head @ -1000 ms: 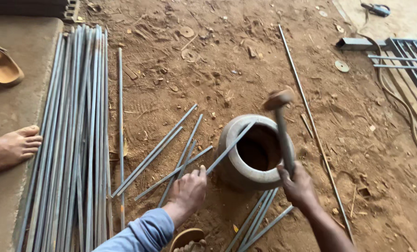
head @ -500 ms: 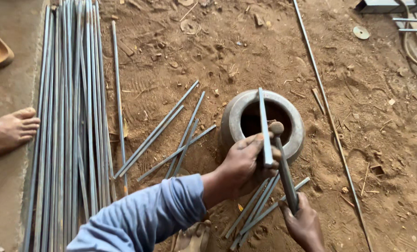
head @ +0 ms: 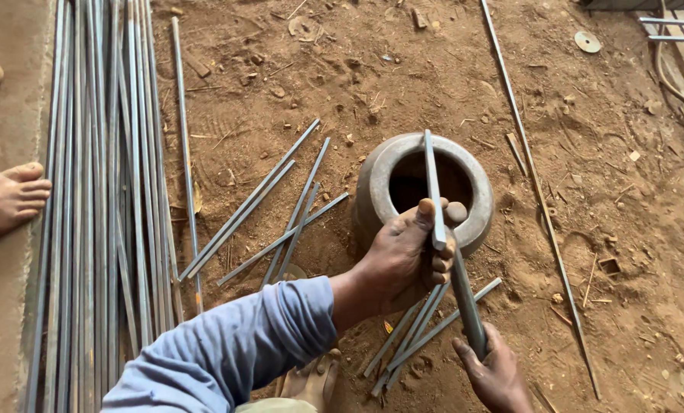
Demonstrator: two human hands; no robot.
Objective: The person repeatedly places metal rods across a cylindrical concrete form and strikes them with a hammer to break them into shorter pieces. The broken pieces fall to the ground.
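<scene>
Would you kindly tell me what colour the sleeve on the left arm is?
The sleeve is light blue, seen best in the head view.

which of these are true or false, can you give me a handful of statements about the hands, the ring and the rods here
1. The left hand holds a short flat bar across the heavy metal ring. True.
2. The right hand is empty. False: it grips a hammer handle.
3. The ring lies on a wooden bench. False: it sits on the dirt ground.
4. A bundle of long rods lies to the left. True.
5. A bare foot shows at the left edge. True.
</scene>
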